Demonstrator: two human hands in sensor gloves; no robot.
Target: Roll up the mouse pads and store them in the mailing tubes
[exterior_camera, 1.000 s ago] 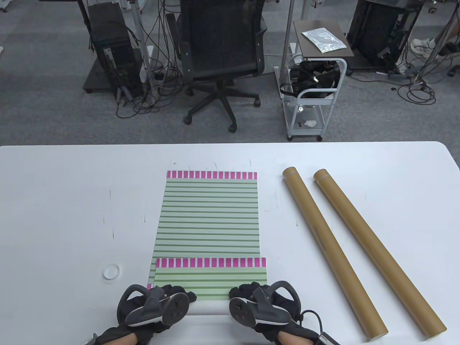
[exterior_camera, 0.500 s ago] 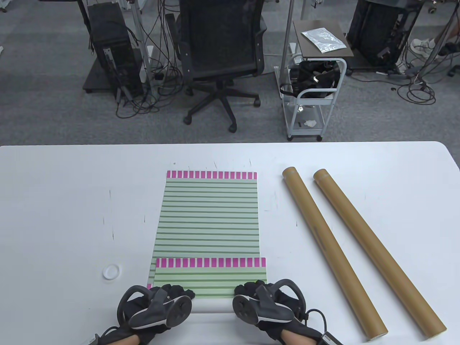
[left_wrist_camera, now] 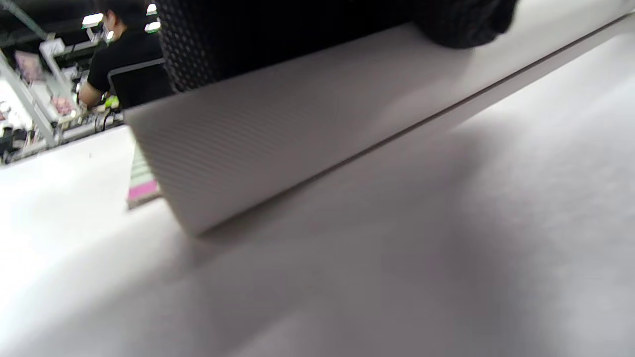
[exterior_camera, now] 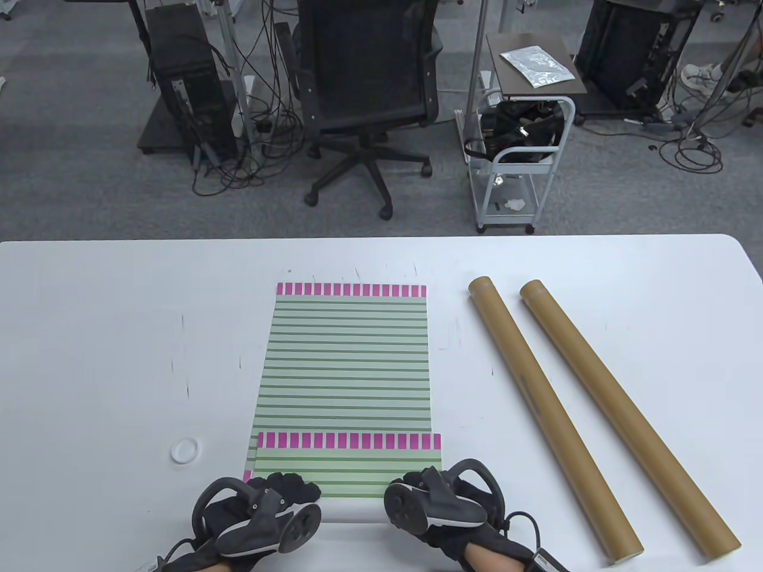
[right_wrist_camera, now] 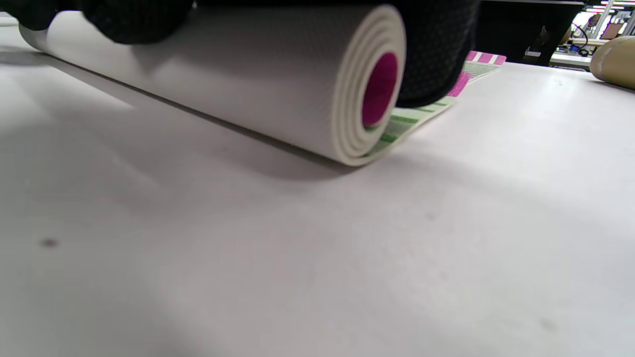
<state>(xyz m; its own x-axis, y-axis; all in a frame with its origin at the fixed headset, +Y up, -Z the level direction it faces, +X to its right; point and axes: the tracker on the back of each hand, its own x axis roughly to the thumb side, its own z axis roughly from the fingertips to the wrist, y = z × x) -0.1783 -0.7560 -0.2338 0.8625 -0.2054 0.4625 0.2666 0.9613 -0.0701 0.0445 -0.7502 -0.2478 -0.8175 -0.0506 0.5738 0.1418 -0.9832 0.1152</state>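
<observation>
Two green-striped mouse pads with pink-checked ends lie stacked at the table's middle. The lower pad [exterior_camera: 349, 357] lies flat. The upper pad [exterior_camera: 349, 471] is partly wound into a white-backed roll [exterior_camera: 351, 511] at the near edge. My left hand [exterior_camera: 292, 490] curls over the roll's left end and my right hand [exterior_camera: 417, 484] over its right end. The right wrist view shows the roll's spiral end [right_wrist_camera: 367, 89] with my fingers [right_wrist_camera: 436, 54] wrapped over its top. In the left wrist view my fingers [left_wrist_camera: 278, 34] lie over the roll [left_wrist_camera: 278, 129]. Two brown mailing tubes [exterior_camera: 551, 417] [exterior_camera: 626, 411] lie to the right.
A small white cap [exterior_camera: 185, 450] lies on the white table [exterior_camera: 89, 357], left of the pads. Beyond the table's far edge stand an office chair [exterior_camera: 366, 89] and a white cart [exterior_camera: 518, 155]. One tube's end [right_wrist_camera: 615, 59] shows at the right of the right wrist view.
The upper pad's pink end has slid slightly nearer to me and the white roll has grown a little thicker. Both hands have turned forward over it.
</observation>
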